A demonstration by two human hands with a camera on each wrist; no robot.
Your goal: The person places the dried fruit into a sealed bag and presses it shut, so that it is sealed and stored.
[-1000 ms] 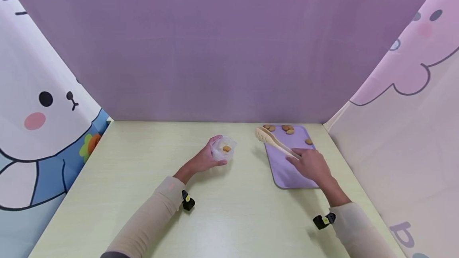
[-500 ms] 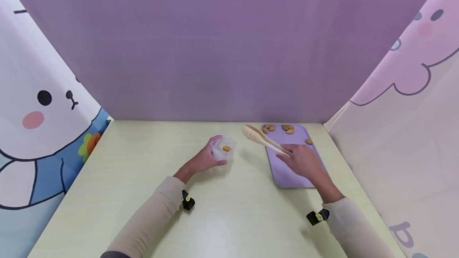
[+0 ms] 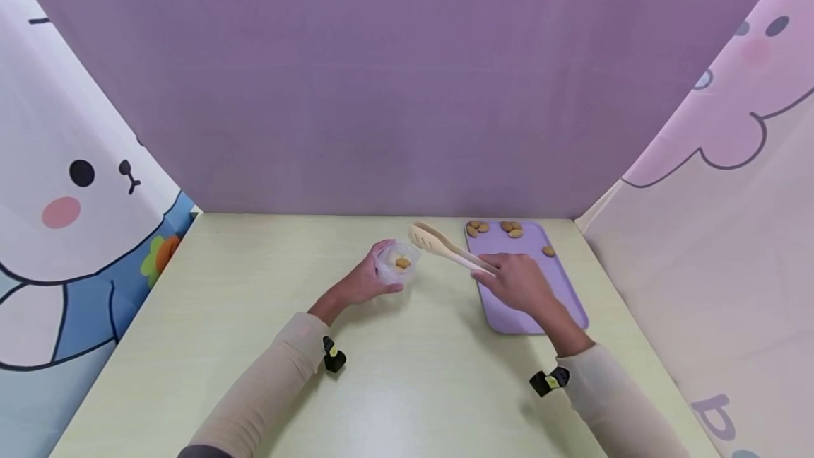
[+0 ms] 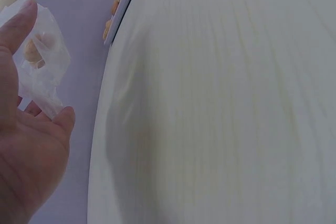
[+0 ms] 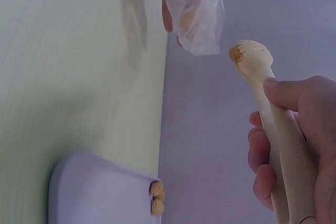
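My left hand (image 3: pixel 365 278) grips a clear plastic bag (image 3: pixel 412 273) from its left side, above the table, thumb and fingers around it. Inside the bag a brown nut (image 3: pixel 403 263) shows, rounded like a walnut. With my right hand (image 3: pixel 518 285) I hold pale beige slotted tongs (image 3: pixel 448 247), their tips just right of the bag and apart from it. In the right wrist view a walnut (image 5: pixel 235 54) sits pinched at the tip of the tongs. The head view hides that nut behind the slotted end.
Beneath and beyond the right hand lies a purple tray (image 3: pixel 509 316) with several walnuts (image 3: pixel 511 229) along its far edge and one at its right. A purple wall (image 3: pixel 381 90) rises behind the pale table (image 3: pixel 394 387); patterned cloths flank both sides.
My right hand has moved left with the tongs, from over the tray to beside the bag. The left hand and bag have stayed in place.
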